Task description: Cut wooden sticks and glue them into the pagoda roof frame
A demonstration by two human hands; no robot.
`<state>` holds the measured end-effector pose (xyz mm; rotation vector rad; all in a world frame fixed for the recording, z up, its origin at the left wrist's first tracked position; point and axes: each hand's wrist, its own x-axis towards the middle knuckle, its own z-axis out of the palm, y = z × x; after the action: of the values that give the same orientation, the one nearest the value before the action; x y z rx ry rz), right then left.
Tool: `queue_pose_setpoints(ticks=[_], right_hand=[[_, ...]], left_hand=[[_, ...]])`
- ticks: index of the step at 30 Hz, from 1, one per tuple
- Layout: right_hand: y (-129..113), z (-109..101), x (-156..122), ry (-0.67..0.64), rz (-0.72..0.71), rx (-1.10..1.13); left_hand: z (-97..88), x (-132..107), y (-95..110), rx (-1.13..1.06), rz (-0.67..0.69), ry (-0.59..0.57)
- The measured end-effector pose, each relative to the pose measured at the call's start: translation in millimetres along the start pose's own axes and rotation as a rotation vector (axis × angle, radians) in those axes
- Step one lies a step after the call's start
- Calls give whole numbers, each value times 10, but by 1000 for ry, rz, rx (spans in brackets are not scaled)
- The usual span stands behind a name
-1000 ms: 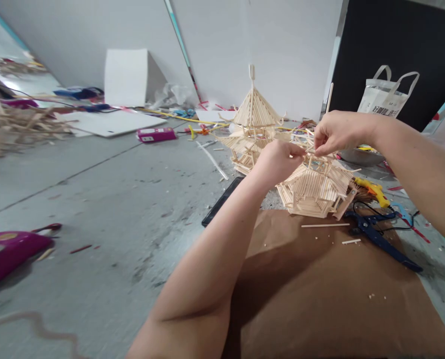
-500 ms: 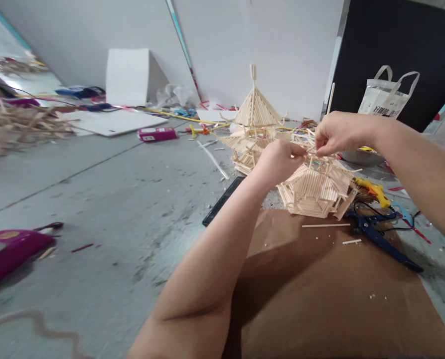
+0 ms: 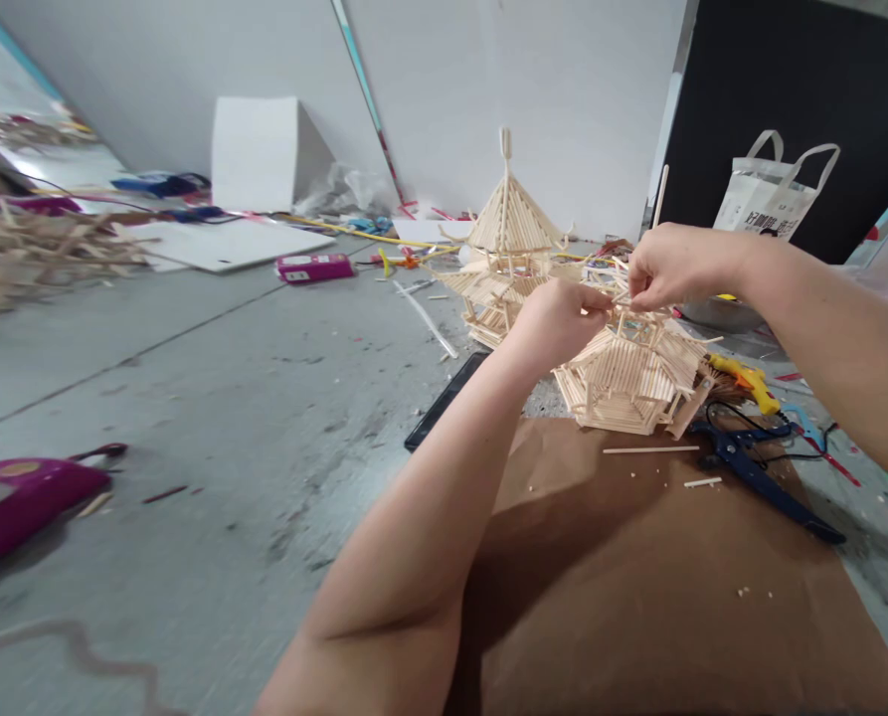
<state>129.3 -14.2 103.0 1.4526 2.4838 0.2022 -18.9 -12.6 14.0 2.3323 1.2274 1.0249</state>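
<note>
A small roof section built of thin wooden sticks (image 3: 626, 373) stands at the far edge of a brown paper sheet (image 3: 659, 587). My left hand (image 3: 555, 320) is closed against its upper left side, fingers curled on the sticks. My right hand (image 3: 671, 264) hovers over its top, fingers pinched on a thin wooden stick at the peak. Behind them stands a taller finished stick pagoda (image 3: 501, 249) with a pointed roof.
Blue-handled cutters (image 3: 764, 477) and a yellow glue gun (image 3: 746, 381) lie right of the model. Loose sticks (image 3: 648, 449) rest on the paper. A dark flat slab (image 3: 444, 400), a magenta box (image 3: 315, 267), a stick pile (image 3: 33, 254), a magenta object (image 3: 18, 497) and a white bag (image 3: 776, 189) surround.
Almost nothing has changed; both hands stay at the top of the small stick roof with only slight finger shifts.
</note>
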Motion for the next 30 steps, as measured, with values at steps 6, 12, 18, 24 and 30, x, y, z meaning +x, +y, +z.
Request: queue_pose_setpoints(ticks=[6, 12, 18, 24, 30], right_hand=[[15, 15, -5, 3, 7, 24], [3, 7, -22, 11, 4, 27], [2, 3, -24, 17, -6, 29], [3, 6, -16, 5, -15, 7], [11, 6, -4, 5, -18, -5]], left_hand=[[-3, -6, 9, 31, 6, 4], [-18, -10, 23, 40, 9, -27], [-16, -11, 27, 63, 14, -21], [-21, -14, 36, 64, 11, -30], [-20, -9, 37, 61, 17, -22]])
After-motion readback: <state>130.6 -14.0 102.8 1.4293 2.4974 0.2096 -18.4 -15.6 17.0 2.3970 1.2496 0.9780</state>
